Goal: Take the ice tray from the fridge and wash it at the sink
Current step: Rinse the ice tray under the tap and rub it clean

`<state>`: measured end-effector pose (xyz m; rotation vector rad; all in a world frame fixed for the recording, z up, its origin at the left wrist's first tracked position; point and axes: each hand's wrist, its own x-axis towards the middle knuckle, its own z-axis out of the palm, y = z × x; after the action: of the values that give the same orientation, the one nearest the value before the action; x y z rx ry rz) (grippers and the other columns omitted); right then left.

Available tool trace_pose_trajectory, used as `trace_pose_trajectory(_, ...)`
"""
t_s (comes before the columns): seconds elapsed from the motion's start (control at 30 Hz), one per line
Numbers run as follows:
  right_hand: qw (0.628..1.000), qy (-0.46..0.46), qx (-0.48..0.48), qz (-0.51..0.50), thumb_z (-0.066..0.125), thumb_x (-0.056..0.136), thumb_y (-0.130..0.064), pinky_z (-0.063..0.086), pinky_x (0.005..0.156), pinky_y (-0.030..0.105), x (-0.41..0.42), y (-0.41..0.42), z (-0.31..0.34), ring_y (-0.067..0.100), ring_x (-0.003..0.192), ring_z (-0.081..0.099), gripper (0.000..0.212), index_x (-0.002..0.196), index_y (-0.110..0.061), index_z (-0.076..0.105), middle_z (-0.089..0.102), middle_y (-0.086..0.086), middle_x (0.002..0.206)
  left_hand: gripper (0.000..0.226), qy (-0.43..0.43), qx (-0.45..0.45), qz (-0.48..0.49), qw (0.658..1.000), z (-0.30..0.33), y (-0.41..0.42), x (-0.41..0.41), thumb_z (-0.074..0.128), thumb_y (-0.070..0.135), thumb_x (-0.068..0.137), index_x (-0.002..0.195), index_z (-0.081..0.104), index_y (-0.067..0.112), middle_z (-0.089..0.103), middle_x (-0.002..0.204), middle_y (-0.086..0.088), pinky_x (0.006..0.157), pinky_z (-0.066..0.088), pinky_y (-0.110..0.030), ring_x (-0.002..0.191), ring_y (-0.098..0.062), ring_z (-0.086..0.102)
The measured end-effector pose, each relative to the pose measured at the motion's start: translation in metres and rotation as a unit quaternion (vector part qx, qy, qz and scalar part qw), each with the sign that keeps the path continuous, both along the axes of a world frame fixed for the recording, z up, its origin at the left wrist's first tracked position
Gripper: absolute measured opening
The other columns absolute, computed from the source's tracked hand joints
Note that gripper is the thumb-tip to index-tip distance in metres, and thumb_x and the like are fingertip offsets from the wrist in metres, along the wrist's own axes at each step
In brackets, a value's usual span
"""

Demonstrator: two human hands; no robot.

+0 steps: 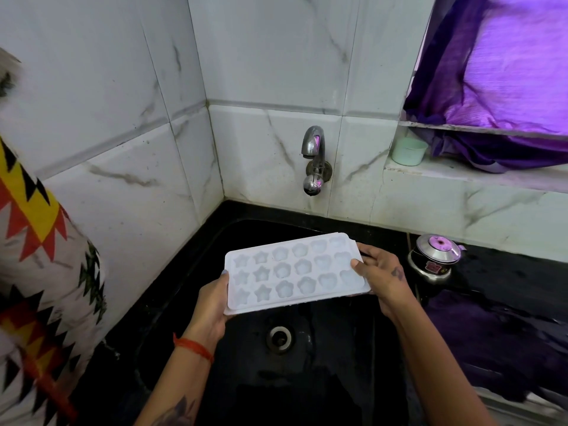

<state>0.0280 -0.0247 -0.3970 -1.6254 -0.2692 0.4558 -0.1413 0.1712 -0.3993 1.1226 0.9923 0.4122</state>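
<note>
the left hand [212,305] has its fingers curled under the near-left short end of the ice tray [295,272], thumb lying over the rim; the right hand [382,275] grips the opposite short end the same way, thumb on top and fingers wrapped round the edge. so both hands are closed on the tray, one at each end, and it hangs between them roughly level, cavities up (star and flower shapes, seemingly with frosty ice in them, though that is hard to be sure of).

below the fingers lies the black sink [307,379], with the drain [279,338] almost straight under the tray's near edge. beyond the fingers, on the tiled wall, is the tap [313,158], with no water seen running from it.

to do this step well, i'd judge one hand must let go to turn the tap's knob, so the other should shift toward the tray's middle first or the tray will tip. tilting it toward the drain would let water run off.

right of the right hand, on the black bench [507,272], stands a small steel pot [433,259], near enough to knock.
</note>
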Motion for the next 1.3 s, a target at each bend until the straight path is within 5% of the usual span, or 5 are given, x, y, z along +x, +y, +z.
trace_pose_trajectory(0.23, 0.998, -0.042, -0.022, -0.034, 0.059, 0.088, -0.001, 0.054, 0.088, 0.044, 0.004, 0.004, -0.001, 0.022, 0.095, 0.068, 0.042, 0.128, -0.014, 0.057, 0.071, 0.006, 0.107, 0.017, 0.037, 0.040, -0.010, 0.998, -0.005, 0.003, 0.003, 0.050, 0.003, 0.093, 0.081, 0.063, 0.005, 0.067, 0.082, -0.010, 0.060, 0.051, -0.030, 0.070, -0.021, 0.064)
trace_pose_trajectory(0.4, 0.996, -0.077, -0.020, -0.042, 0.061, 0.087, -0.003, 0.052, 0.093, 0.044, 0.004, 0.006, 0.003, 0.019, 0.100, 0.067, 0.042, 0.125, -0.021, 0.060, 0.070, 0.007, 0.111, 0.015, 0.052, 0.059, -0.020, 0.997, -0.016, 0.009, 0.008, 0.046, 0.008, 0.098, 0.101, 0.060, 0.006, 0.066, 0.091, -0.009, 0.063, 0.052, -0.032, 0.078, -0.021, 0.064)
trace_pose_trajectory(0.67, 0.991, -0.120, -0.031, -0.042, 0.063, 0.085, -0.007, 0.049, 0.098, 0.044, 0.005, 0.009, 0.011, 0.016, 0.108, 0.064, 0.043, 0.126, -0.021, 0.060, 0.068, 0.003, 0.116, 0.015, 0.080, 0.098, -0.042, 0.991, -0.025, 0.015, 0.015, 0.053, 0.008, 0.094, 0.092, 0.067, 0.013, 0.070, 0.093, -0.011, 0.075, 0.056, -0.038, 0.086, -0.026, 0.067)
trace_pose_trajectory(1.17, 0.984, -0.175, -0.028, -0.036, 0.064, 0.086, -0.007, 0.049, 0.096, 0.031, -0.002, 0.011, 0.026, 0.013, 0.109, 0.063, 0.037, 0.121, -0.020, 0.062, 0.067, -0.004, 0.111, 0.025, 0.098, 0.146, -0.048, 0.983, -0.035, 0.020, 0.021, 0.055, 0.008, 0.091, 0.082, 0.063, 0.030, 0.072, 0.089, -0.010, 0.083, 0.056, -0.049, 0.083, -0.030, 0.069)
trace_pose_trajectory(1.3, 0.982, -0.187, -0.017, -0.028, 0.063, 0.087, -0.005, 0.048, 0.091, 0.016, -0.003, 0.011, 0.027, 0.008, 0.108, 0.062, 0.039, 0.123, -0.019, 0.061, 0.065, -0.006, 0.112, 0.020, 0.089, 0.141, -0.034, 0.985, -0.037, 0.021, 0.022, 0.055, 0.006, 0.090, 0.102, 0.068, 0.017, 0.071, 0.090, -0.010, 0.084, 0.056, -0.048, 0.084, -0.030, 0.069)
